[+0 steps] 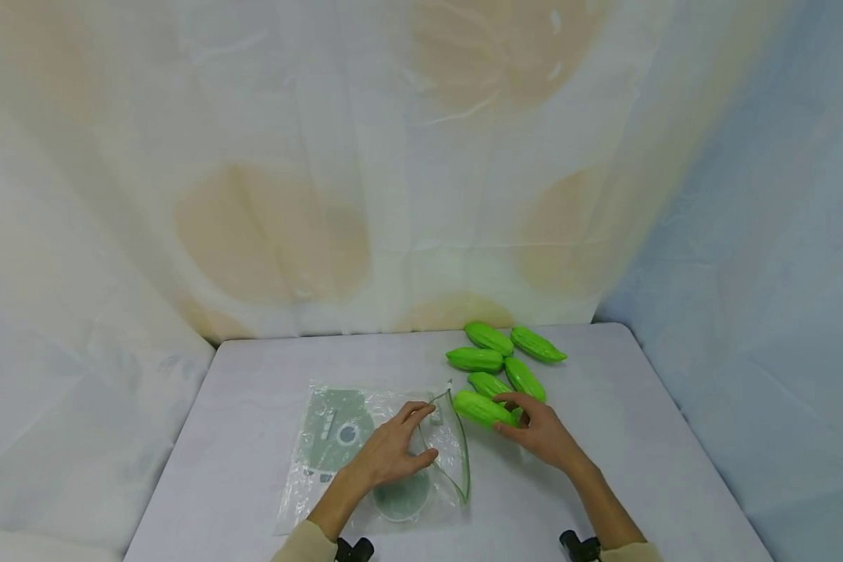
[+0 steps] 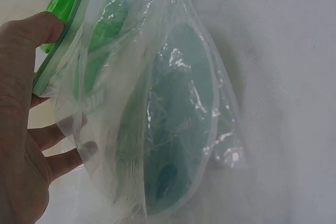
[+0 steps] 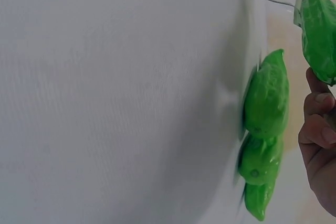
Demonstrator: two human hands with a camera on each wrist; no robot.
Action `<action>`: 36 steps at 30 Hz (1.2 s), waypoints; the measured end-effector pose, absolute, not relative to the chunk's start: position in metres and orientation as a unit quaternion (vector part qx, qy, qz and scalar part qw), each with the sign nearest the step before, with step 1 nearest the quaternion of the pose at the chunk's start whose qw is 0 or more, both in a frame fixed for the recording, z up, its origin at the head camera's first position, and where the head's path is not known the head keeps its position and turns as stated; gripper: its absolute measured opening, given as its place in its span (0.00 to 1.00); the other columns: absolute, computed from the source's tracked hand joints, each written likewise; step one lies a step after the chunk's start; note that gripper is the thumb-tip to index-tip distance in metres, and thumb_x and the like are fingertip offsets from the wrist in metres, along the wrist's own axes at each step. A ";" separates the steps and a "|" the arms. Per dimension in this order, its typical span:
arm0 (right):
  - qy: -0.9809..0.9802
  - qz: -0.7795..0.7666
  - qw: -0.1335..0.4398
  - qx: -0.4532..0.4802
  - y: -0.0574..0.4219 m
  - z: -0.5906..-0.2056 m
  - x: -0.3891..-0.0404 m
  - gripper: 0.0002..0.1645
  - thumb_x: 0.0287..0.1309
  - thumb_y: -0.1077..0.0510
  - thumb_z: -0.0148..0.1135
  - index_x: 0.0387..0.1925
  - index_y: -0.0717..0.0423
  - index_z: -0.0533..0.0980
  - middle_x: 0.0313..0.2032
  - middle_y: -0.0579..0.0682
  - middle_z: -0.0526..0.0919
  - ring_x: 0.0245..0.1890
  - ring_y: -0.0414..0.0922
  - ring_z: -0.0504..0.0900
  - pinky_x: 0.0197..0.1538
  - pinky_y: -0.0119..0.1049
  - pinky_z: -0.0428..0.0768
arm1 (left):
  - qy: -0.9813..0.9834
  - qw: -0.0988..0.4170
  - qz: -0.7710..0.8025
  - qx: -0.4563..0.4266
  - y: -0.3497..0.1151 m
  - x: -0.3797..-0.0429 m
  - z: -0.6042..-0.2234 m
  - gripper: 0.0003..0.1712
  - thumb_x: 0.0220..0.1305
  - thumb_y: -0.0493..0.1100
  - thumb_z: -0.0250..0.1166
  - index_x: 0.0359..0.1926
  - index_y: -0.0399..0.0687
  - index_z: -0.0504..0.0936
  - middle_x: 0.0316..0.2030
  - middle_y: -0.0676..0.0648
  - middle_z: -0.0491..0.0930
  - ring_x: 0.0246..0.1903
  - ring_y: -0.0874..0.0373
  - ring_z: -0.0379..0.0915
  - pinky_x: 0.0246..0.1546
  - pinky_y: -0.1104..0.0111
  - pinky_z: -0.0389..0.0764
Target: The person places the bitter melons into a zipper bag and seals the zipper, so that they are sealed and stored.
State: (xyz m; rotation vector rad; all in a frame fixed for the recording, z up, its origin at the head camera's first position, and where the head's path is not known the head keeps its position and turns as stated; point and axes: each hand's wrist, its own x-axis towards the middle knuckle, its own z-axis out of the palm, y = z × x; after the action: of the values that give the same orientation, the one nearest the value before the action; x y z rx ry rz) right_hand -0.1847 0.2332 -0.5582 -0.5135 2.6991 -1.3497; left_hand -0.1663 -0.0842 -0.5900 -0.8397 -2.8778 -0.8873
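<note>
A clear zip bag (image 1: 326,468) with green printing and a green zip edge lies on the table. My left hand (image 1: 389,453) holds its mouth apart, with the thumb bent over the green rim (image 2: 68,30) and other fingers visible through the plastic. My right hand (image 1: 537,429) pinches one end of a bright green, ridged bitter melon (image 1: 479,407). That bitter melon (image 3: 318,38) is lifted off the table, its other end close to the bag's opening. In the left wrist view, it partly shows behind the rim.
Several more bitter melons (image 1: 474,359) lie in a loose group on the white table (image 1: 253,390), beyond my right hand. A patterned curtain (image 1: 407,195) hangs along the back edge, and pale sheets (image 1: 766,312) close in both sides.
</note>
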 end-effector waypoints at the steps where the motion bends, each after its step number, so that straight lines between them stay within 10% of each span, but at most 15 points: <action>1: 0.882 -0.438 0.044 -0.168 0.232 -0.558 -0.184 0.31 0.57 0.41 0.72 0.60 0.44 0.77 0.46 0.46 0.80 0.29 0.45 0.73 0.32 0.33 0.75 | -0.920 0.007 -0.285 -0.269 -0.084 -0.166 -0.590 0.42 0.65 0.63 0.62 0.74 0.54 0.65 0.69 0.56 0.65 0.53 0.57 0.77 0.49 0.60 0.81; 36: 0.881 -0.428 0.082 -0.182 0.206 -0.574 -0.180 0.28 0.57 0.38 0.71 0.58 0.37 0.78 0.46 0.45 0.81 0.29 0.44 0.76 0.27 0.34 0.78 | -0.917 0.021 -0.293 -0.271 -0.086 -0.166 -0.591 0.42 0.64 0.64 0.63 0.74 0.54 0.66 0.68 0.55 0.66 0.56 0.53 0.77 0.51 0.56 0.81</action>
State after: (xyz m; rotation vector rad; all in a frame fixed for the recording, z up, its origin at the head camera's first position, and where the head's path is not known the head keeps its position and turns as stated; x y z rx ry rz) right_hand -0.1801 0.2058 -0.5744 -0.5428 2.6336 -1.2795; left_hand -0.1659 -0.0856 -0.5905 -0.8392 -2.8417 -0.9071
